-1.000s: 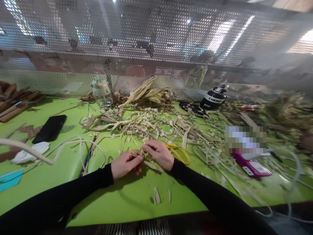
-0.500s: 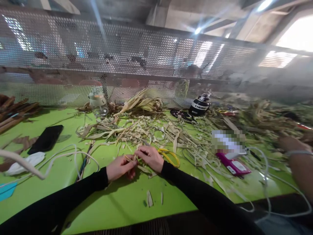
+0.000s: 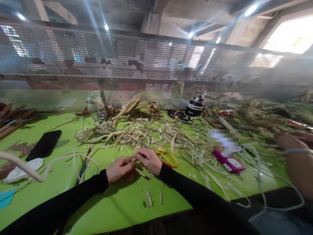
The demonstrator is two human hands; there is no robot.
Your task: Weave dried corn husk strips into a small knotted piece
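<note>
My left hand [image 3: 120, 169] and my right hand [image 3: 149, 160] meet over the green table. Between their pinched fingertips is a narrow strip of dry corn husk [image 3: 127, 160], its far parts hidden by the fingers. Both hands are closed on it. Just beyond them spreads a heap of shredded husk [image 3: 141, 130]. Yellow-handled scissors [image 3: 173, 158] lie beside my right wrist, their blades mostly covered by that hand. In front of the hands, nearer to me, rest small husk scraps [image 3: 149, 199].
A black phone [image 3: 44, 145] and a white cable [image 3: 23, 166] lie left. At the back stand a clear bottle [image 3: 96, 106] and a black bottle [image 3: 195, 106] before a perforated metal screen [image 3: 144, 65]. A magenta device [image 3: 228, 162] lies right, near another person's arm [image 3: 294, 160].
The camera view has shifted slightly, so the scene sits a little further left. My hands stay together on the husk strip, with only small finger movement.
</note>
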